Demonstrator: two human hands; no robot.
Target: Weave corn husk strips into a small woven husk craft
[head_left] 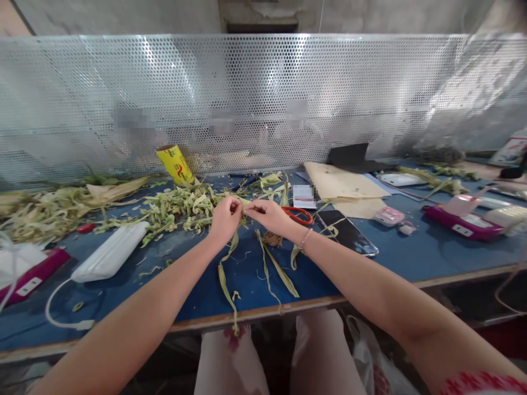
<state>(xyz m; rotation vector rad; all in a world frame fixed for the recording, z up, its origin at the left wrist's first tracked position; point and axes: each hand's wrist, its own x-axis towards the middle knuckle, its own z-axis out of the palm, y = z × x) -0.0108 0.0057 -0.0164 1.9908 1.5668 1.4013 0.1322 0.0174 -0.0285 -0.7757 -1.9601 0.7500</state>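
Note:
My left hand (225, 220) and my right hand (268, 215) meet over the table's middle, fingertips pinched close together on a pale green, dry husk strip (224, 280). The strip hangs below my left hand, past the table's front edge; the part between my fingers is mostly hidden. A heap of curled husk pieces (185, 206) lies just left of my left hand. Beside my right hand are red-handled scissors (300, 215), partly covered by the hand. Under that wrist sit a small brown fibrous bundle (272, 238) and loose husk strips (282, 271).
A yellow tube (175, 164) leans behind the heap. Left are a white corded device (112, 253) and a purple tissue pack (31, 277). Right are a dark phone (349, 233), brown paper (341, 182), a pink case (388, 215) and another purple pack (461, 224). Perforated metal (255, 82) stands behind.

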